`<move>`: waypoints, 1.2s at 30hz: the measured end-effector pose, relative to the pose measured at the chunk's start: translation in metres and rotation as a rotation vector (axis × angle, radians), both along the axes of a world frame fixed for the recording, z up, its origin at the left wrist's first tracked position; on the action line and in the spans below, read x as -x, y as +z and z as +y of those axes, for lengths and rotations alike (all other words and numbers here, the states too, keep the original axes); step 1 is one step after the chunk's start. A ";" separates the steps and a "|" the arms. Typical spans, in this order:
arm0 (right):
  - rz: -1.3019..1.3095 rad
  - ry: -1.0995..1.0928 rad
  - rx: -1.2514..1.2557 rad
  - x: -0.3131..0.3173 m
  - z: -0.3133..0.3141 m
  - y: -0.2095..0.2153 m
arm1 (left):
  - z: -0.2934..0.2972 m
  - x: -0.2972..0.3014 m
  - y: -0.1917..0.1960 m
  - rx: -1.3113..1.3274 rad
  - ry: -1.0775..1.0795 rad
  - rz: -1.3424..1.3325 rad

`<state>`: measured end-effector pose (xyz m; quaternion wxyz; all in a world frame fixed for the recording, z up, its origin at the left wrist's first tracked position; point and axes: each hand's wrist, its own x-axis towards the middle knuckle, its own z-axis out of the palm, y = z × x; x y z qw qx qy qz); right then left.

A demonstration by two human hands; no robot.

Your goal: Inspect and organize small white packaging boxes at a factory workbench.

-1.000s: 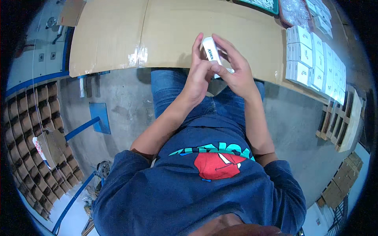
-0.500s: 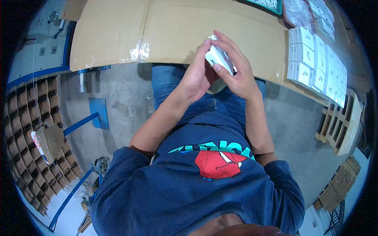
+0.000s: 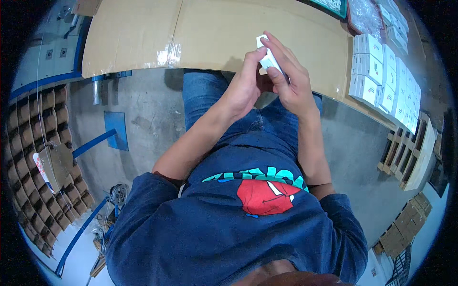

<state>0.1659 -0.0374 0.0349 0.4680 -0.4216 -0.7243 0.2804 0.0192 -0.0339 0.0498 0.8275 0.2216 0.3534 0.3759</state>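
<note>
A small white box [image 3: 267,56] is held between both hands over the near edge of a cardboard-covered table [image 3: 143,33]. My left hand [image 3: 245,86] wraps its left side from below. My right hand [image 3: 288,78] covers its right side, fingers stretched up along the box. One end flap of the box sticks up open above my fingertips. Most of the box is hidden by my fingers.
Rows of similar white boxes [image 3: 381,83] line the table's right edge. A divided cardboard crate [image 3: 33,157] stands on the floor at left, with a blue metal frame [image 3: 95,143] beside it. Wooden pallets [image 3: 410,152] and brown cartons [image 3: 405,229] lie at right.
The box has turned in my hands from tilted flat to more upright, and both hands have shifted slightly up and to the right.
</note>
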 end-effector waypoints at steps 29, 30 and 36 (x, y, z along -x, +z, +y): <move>0.063 0.003 -0.012 0.001 0.005 -0.007 | 0.000 -0.003 -0.009 -0.115 0.025 0.001; 0.065 0.003 -0.020 0.001 0.005 -0.007 | -0.001 -0.004 -0.009 -0.110 0.037 -0.002; 0.077 0.004 -0.006 0.001 0.004 -0.007 | -0.001 -0.004 -0.008 -0.112 0.039 0.005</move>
